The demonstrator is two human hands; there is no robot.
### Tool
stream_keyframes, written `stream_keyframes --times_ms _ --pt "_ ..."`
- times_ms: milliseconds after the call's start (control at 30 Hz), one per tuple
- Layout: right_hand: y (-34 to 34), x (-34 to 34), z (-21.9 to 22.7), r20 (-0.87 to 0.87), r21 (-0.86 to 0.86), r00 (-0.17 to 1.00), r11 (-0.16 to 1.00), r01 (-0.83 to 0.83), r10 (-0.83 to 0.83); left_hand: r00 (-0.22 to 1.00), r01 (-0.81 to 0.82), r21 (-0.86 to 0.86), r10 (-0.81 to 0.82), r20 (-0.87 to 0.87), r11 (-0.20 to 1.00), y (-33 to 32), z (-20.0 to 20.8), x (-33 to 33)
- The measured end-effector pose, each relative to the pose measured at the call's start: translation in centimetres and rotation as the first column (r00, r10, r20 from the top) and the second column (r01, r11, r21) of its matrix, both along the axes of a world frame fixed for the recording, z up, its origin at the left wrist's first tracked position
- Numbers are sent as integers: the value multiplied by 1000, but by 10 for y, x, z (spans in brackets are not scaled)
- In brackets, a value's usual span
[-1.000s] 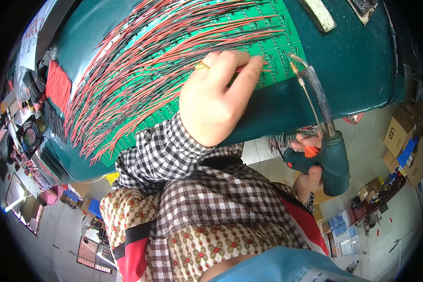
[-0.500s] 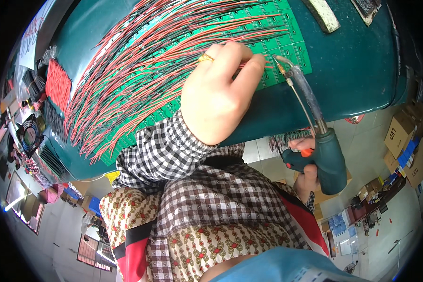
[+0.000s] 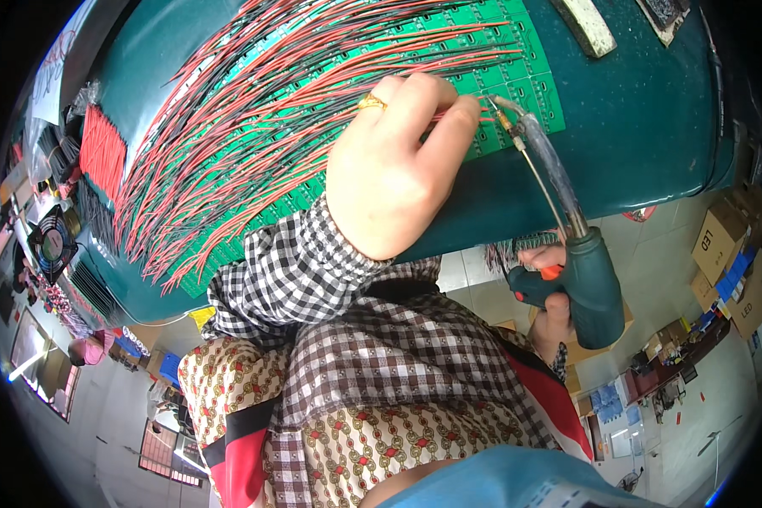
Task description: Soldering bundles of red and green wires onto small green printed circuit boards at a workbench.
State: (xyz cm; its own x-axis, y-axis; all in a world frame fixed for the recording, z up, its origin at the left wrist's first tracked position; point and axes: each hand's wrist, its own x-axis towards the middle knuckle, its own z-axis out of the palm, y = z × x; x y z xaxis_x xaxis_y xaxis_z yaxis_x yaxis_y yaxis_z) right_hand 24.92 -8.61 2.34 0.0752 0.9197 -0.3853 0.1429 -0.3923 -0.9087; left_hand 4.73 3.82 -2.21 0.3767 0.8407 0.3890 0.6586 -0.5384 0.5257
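Note:
My right hand [image 3: 552,305] is wrapped round the handle of a green soldering gun [image 3: 597,288], with a finger by its orange trigger. The gun's metal tip [image 3: 501,112] reaches the near right part of a green circuit board panel [image 3: 529,93], just right of my left fingertips. Whether the tip touches a pad is too small to tell. My left hand [image 3: 398,169] is closed in a pinch over the panel, and a red wire [image 3: 485,118] sticks out past its fingers. Many red and black wires [image 3: 254,127] fan leftward across the panel.
A dark green tabletop [image 3: 643,127] lies under the panel. At the back right are a pale block [image 3: 586,30] and a dark square pad [image 3: 662,17]. A red wire bundle [image 3: 103,152] and a small fan [image 3: 52,244] sit at the left. Cardboard boxes [image 3: 720,245] stand beyond the table.
The soldering gun's tip has shifted slightly left and up, closer to my left fingertips. My left hand stays almost in place, still pinching.

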Motion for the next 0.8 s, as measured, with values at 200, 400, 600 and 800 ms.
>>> stream_keyframes --times_ms 200,400,600,800 --pt "1 -2 1 3 -13 1000 1000 0 0 1000 0 7 0 8 1000 0 -1 -1" --pt "1 -2 -6 -21 86 1000 996 -11 13 1000 8 5 -8 12 1000 1 1 -1" --pt "5 0 5 33 -3 997 998 -69 69 1000 2 14 -1 -8 1000 0 -1 -3" --pt "2 0 0 -3 88 1000 996 -17 17 1000 -2 21 2 -11 1000 1 -1 -3"
